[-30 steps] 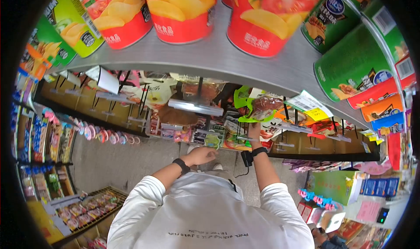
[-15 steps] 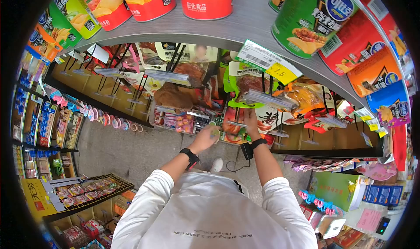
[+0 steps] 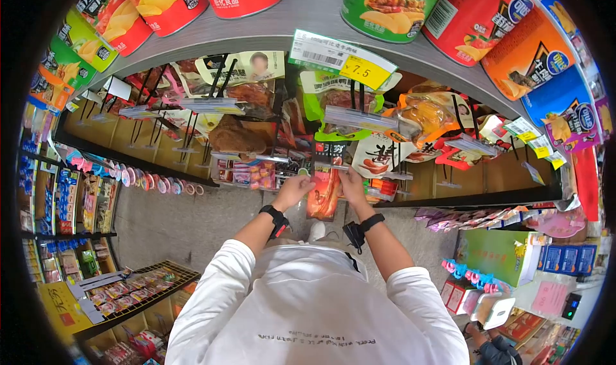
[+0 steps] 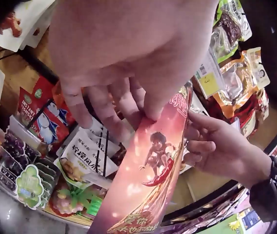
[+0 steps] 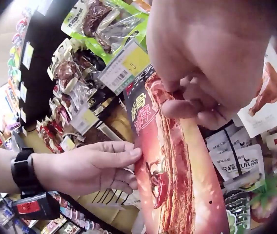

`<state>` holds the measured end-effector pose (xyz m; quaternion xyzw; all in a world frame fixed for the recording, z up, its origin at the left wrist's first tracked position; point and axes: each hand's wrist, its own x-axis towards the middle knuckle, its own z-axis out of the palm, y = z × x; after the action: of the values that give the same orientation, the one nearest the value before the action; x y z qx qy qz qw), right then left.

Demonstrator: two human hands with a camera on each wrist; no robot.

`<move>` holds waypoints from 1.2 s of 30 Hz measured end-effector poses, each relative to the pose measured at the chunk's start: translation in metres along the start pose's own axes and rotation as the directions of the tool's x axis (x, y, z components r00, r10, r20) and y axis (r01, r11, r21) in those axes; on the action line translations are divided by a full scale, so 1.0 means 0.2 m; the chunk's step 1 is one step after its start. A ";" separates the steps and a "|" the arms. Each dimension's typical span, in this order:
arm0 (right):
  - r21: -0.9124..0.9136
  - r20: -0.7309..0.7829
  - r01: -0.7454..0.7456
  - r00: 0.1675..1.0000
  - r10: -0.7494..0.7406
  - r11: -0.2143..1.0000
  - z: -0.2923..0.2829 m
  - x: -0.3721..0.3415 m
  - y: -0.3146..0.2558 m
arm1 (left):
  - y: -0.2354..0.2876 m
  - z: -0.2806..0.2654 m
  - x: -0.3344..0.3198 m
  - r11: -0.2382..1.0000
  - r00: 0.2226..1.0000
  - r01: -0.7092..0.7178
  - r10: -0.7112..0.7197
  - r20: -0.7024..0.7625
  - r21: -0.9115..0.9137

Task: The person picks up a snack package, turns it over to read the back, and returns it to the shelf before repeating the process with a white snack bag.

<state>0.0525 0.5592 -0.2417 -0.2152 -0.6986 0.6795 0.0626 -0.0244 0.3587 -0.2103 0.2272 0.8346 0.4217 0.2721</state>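
A red and black snack packet is held between both hands, below the hanging bags. My left hand pinches its left edge and my right hand grips the right edge. In the left wrist view the packet shows a cartoon figure, with the left hand over its top and the right hand on the far edge. In the right wrist view its other face shows a chilli; the left thumb lies along one side, the right hand's fingers curl at the other.
Crisp tubs stand on a grey shelf above the hands. Vacuum-packed foods such as an orange bag hang on hooks below. Price tags jut from the shelf edge. A wire rack stands at lower left.
The packet has come down and out from the hooks, with both hands now on it. The left hand has moved up to its edge, and the view has shifted right along the shelf.
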 end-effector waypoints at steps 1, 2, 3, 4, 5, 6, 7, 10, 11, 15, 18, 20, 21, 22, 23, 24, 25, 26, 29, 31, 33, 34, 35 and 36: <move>0.133 0.013 -0.087 0.996 0.086 0.987 0.01 -0.09 -0.14 | 0.01 -0.01 -0.03 1.000 1.000 0.004 -0.004 0.004 0.004; 0.137 0.012 -0.093 0.996 0.092 0.986 0.01 -0.14 -0.17 | 0.02 -0.01 -0.05 1.000 0.999 0.008 -0.009 0.039 0.021; 0.167 0.055 -0.134 0.990 0.126 0.977 0.00 -0.18 -0.17 | 0.01 -0.01 -0.08 0.999 0.997 0.012 -0.015 0.074 0.038; 0.196 0.099 -0.177 0.982 0.160 0.965 -0.01 -0.22 -0.16 | -0.01 0.00 -0.11 0.999 0.997 0.019 -0.022 0.080 0.040; 0.200 0.100 -0.184 0.981 0.167 0.962 -0.02 -0.25 -0.14 | -0.03 0.01 -0.14 0.999 0.995 0.013 -0.010 0.100 -0.032; 0.183 0.120 -0.173 0.981 0.152 0.968 -0.02 -0.28 -0.12 | -0.05 0.02 -0.16 0.994 0.993 0.008 0.004 0.117 -0.105; 0.167 0.139 -0.160 0.981 0.138 0.973 -0.03 -0.31 -0.11 | -0.06 0.03 -0.19 0.995 0.993 0.015 -0.002 0.121 -0.102; 0.180 0.182 -0.242 0.961 0.210 0.953 -0.03 -0.42 -0.10 | -0.07 0.04 -0.28 0.989 0.987 0.027 -0.004 0.161 -0.146; 0.186 0.182 -0.249 0.959 0.216 0.950 -0.02 -0.45 -0.08 | -0.07 0.05 -0.31 0.983 0.983 0.059 -0.027 0.179 -0.176; 0.237 0.163 -0.269 0.958 0.235 0.934 -0.01 -0.55 -0.05 | 0.01 0.03 -0.41 0.971 0.978 0.105 -0.061 0.200 -0.214; 0.242 0.195 -0.288 0.950 0.244 0.927 0.00 -0.59 -0.11 | 0.10 -0.04 -0.48 0.955 0.980 0.066 -0.009 0.197 -0.288; 0.274 0.193 -0.283 0.953 0.236 0.919 0.03 -0.62 -0.17 | 0.15 -0.13 -0.51 0.970 0.985 0.040 0.002 0.173 -0.239; 0.306 0.227 -0.255 0.955 0.190 0.917 0.06 -0.65 -0.21 | 0.18 -0.17 -0.53 0.981 0.989 0.020 0.009 0.147 -0.195; 0.337 0.260 -0.224 0.955 0.138 0.914 0.08 -0.67 -0.24 | 0.20 -0.20 -0.56 0.981 0.989 0.014 0.016 0.148 -0.194; 0.338 0.255 -0.214 0.958 0.130 0.916 0.11 -0.69 -0.27 | 0.22 -0.25 -0.57 0.981 0.993 -0.017 0.039 0.109 -0.193; 0.310 0.270 -0.201 0.956 0.117 0.929 0.14 -0.71 -0.31 | 0.23 -0.30 -0.58 0.981 0.995 -0.053 0.067 0.068 -0.189; 0.281 0.284 -0.184 0.954 0.102 0.942 0.17 -0.72 -0.35 | 0.24 -0.35 -0.60 0.979 0.995 -0.076 0.087 0.048 -0.190; 0.282 0.276 -0.165 0.957 0.085 0.945 0.21 -0.73 -0.38 | 0.24 -0.40 -0.62 0.978 0.994 -0.095 0.104 0.044 -0.185; 0.296 0.275 -0.111 0.961 0.027 0.949 0.34 -0.78 -0.50 | 0.24 -0.54 -0.73 0.946 0.992 -0.123 0.123 -0.018 -0.301; 0.319 0.260 -0.077 0.966 -0.009 0.945 0.46 -0.81 -0.55 | 0.19 -0.64 -0.80 0.927 0.988 -0.157 0.148 -0.053 -0.341; 0.324 0.227 -0.065 0.974 -0.011 0.944 0.59 -0.84 -0.65 | 0.14 -0.74 -0.88 0.904 0.981 -0.191 0.167 -0.097 -0.383; 0.315 0.235 -0.060 0.972 -0.017 0.947 0.67 -0.85 -0.66 | 0.11 -0.79 -0.93 0.907 0.975 -0.220 0.188 -0.122 -0.359; 0.351 0.221 -0.033 0.974 -0.048 0.936 0.74 -0.86 -0.67 | 0.08 -0.84 -0.98 0.909 0.966 -0.249 0.208 -0.152 -0.335; 0.388 0.207 -0.006 0.975 -0.080 0.922 0.83 -0.88 -0.69 | 0.03 -0.88 -1.04 0.905 0.963 -0.258 0.210 -0.171 -0.337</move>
<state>0.1178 0.3416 -0.0831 -0.1092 -0.5577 0.8219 0.0392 0.0184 0.1342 -0.0635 0.2445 0.7270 0.6095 0.2007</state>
